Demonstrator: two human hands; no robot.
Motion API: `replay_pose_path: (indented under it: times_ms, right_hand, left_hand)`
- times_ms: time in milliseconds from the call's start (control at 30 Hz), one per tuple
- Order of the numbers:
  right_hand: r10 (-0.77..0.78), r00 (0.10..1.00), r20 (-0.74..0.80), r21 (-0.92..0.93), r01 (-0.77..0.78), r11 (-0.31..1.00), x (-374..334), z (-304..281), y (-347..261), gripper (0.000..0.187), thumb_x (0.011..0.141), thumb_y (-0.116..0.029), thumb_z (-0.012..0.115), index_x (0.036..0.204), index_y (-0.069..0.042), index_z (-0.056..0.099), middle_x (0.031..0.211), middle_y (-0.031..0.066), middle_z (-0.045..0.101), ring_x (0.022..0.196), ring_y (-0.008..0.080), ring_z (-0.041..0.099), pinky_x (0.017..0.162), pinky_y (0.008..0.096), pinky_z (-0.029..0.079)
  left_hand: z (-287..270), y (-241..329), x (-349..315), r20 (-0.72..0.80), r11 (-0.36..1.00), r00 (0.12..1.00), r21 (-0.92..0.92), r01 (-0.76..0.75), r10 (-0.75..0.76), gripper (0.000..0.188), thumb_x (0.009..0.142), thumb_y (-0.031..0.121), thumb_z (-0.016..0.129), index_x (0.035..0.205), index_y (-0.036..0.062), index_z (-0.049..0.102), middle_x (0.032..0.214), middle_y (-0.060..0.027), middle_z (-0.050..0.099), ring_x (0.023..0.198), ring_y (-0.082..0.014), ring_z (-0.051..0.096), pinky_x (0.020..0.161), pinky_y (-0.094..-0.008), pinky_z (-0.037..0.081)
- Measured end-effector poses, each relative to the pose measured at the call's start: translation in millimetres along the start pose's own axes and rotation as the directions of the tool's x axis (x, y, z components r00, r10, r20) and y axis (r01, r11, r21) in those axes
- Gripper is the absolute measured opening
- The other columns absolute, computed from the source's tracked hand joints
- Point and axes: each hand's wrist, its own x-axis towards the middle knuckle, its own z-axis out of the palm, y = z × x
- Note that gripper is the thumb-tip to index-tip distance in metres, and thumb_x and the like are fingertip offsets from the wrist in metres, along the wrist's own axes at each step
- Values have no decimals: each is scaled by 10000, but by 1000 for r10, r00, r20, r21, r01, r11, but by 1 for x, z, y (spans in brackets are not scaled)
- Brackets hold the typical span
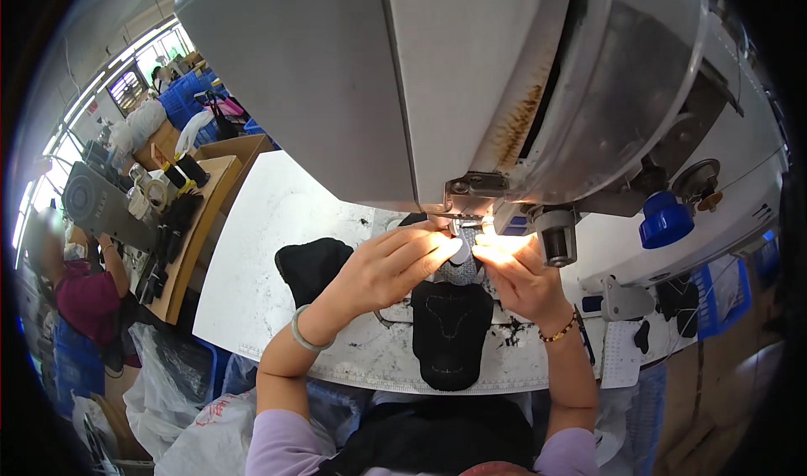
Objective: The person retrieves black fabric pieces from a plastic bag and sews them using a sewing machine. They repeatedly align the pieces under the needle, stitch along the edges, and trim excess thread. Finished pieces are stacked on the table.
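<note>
Head view, inspected from the left edge across. At far left a co-worker in a dark red top [84, 295] sits at a neighbouring bench [195, 232] set with black pieces and small spools; blue crates [187, 97] stand behind it in the upper left. White plastic bags [176, 392] fill the lower left.

Your white worktable [277, 224] spreads across the centre. A loose black fabric piece [311, 266] lies on it left of centre, just beside your left wrist, which carries a pale green bangle [304, 335].

Your left hand [382, 270] reaches up and right, fingers pressed together and laid flat on the grey-and-white fabric part [461, 253] at the needle area. That part sits directly under the presser foot [465, 224] of the sewing machine [437, 81], whose grey head fills the upper centre of the frame. A black shaped panel [451, 333] with stitched outlines hangs from that point toward you, over the table's near edge.

Your right hand [521, 274] meets the left at the same spot, fingertips pinching the fabric part's right edge under the machine lamp's glare; a beaded bracelet [559, 331] circles its wrist. The two hands touch at the fingertips.

Right of the needle a blue knob [664, 219] projects from the machine body. A blue basket [714, 295] sits at the lower right.
</note>
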Motion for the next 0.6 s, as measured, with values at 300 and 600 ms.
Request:
replay_pose_path:
  times_ms: [300, 600]
  right_hand:
    - [-62, 995, -79, -247, 40, 968, 5, 13, -20, 268, 731, -70, 719, 995, -87, 677, 967, 33, 601, 836, 189, 583, 735, 319, 455]
    - [90, 988, -125, -83, -101, 991, -6, 22, -10, 227, 804, -67, 683, 1030, -55, 669, 995, 82, 650, 782, 186, 630, 665, 279, 511]
  left_hand:
    - [15, -16, -9, -105, 978, 986, -176, 110, -130, 390, 626, -72, 621, 1003, 25, 613, 1002, -100, 630, 922, -270, 626, 749, -337, 534]
    - [37, -16, -18, -221, 887, 894, -350, 300, -389, 266, 647, -117, 652, 876, 18, 670, 931, -101, 659, 806, -234, 648, 678, -302, 525]
